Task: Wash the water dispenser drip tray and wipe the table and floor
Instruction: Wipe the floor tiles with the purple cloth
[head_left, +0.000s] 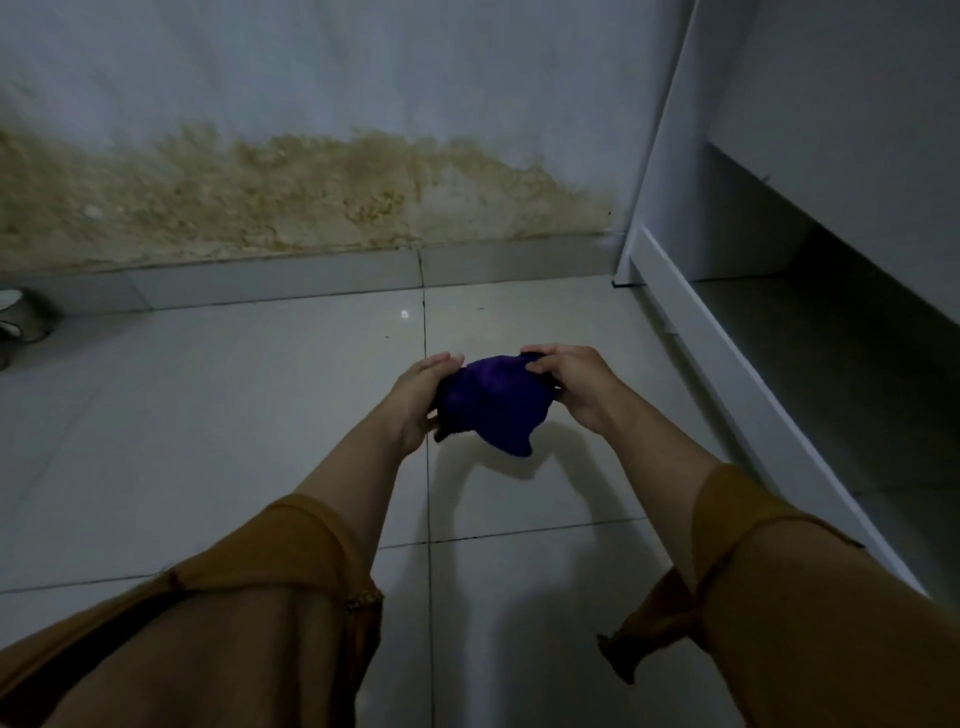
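Observation:
A bunched purple cloth hangs between both hands, a little above the pale tiled floor. My left hand grips its left side with the palm turned inward. My right hand pinches its upper right edge from above. A corner of the cloth droops down toward the floor and casts a shadow on the tile. Both arms reach forward in brown sleeves. No drip tray or table top is in view.
A white cabinet or table frame runs along the right, with a dark gap under it. The wall ahead has a stained, flaking lower band above a tiled skirting. A small grey object sits at the far left.

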